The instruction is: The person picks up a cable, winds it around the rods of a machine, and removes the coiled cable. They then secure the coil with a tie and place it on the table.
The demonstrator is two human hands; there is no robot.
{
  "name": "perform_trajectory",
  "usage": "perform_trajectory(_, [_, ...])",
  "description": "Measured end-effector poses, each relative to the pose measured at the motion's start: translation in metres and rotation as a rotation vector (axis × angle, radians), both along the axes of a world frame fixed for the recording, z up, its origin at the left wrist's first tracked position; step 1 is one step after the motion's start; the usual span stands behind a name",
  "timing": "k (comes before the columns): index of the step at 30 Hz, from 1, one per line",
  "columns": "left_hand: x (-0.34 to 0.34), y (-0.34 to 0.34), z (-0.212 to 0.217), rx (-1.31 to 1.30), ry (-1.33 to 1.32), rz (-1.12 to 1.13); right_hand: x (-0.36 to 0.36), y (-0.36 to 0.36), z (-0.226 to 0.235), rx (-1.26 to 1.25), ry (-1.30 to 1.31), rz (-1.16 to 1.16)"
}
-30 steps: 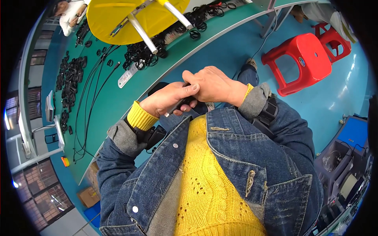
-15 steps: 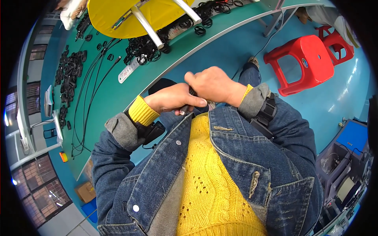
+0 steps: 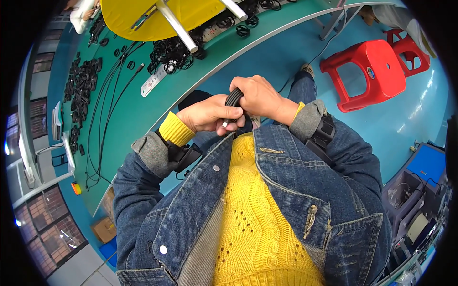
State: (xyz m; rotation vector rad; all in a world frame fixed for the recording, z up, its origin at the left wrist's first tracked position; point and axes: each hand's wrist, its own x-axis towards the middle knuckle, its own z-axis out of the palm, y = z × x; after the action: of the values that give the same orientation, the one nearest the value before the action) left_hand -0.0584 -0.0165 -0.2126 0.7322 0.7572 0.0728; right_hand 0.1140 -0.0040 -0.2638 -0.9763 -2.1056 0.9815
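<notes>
A bundle of black cable [image 3: 234, 98], wound into tight loops, is held between my two hands in front of my chest. My left hand [image 3: 210, 113] pinches the lower part of the bundle, thumb on top; a small pale connector tip [image 3: 224, 124] pokes out beneath it. Closed around the upper part of the same bundle is my right hand [image 3: 261, 97], its fingers curled. Part of the loops is hidden behind the right fingers.
The green table [image 3: 143, 114] carries long loose black cables [image 3: 106, 102], coiled cables [image 3: 82, 90], black rings [image 3: 167, 59] and a white ruler [image 3: 151, 86]. A yellow round stool [image 3: 157, 16] lies legs-out on it. Red stools [image 3: 372, 71] stand at right. Another person's hand shows top left.
My hands have turned and shifted slightly, so the wound loops of the cable bundle now show between them. Before, the right hand covered most of the bundle.
</notes>
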Motion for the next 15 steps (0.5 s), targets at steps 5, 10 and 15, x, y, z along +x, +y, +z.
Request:
perform_trajectory(5, [0.005,0.004,-0.001,-0.020,0.286,-0.057,-0.001,-0.003,0.006,0.228,-0.430,0.065])
perform_trajectory(10, [-0.003,-0.006,-0.028,0.295,0.132,-0.035,-0.001,0.004,0.003,-0.032,0.006,-0.011])
perform_trajectory(15, [0.001,0.001,-0.029,0.264,0.044,0.033,0.001,0.006,-0.004,-0.065,0.083,-0.014])
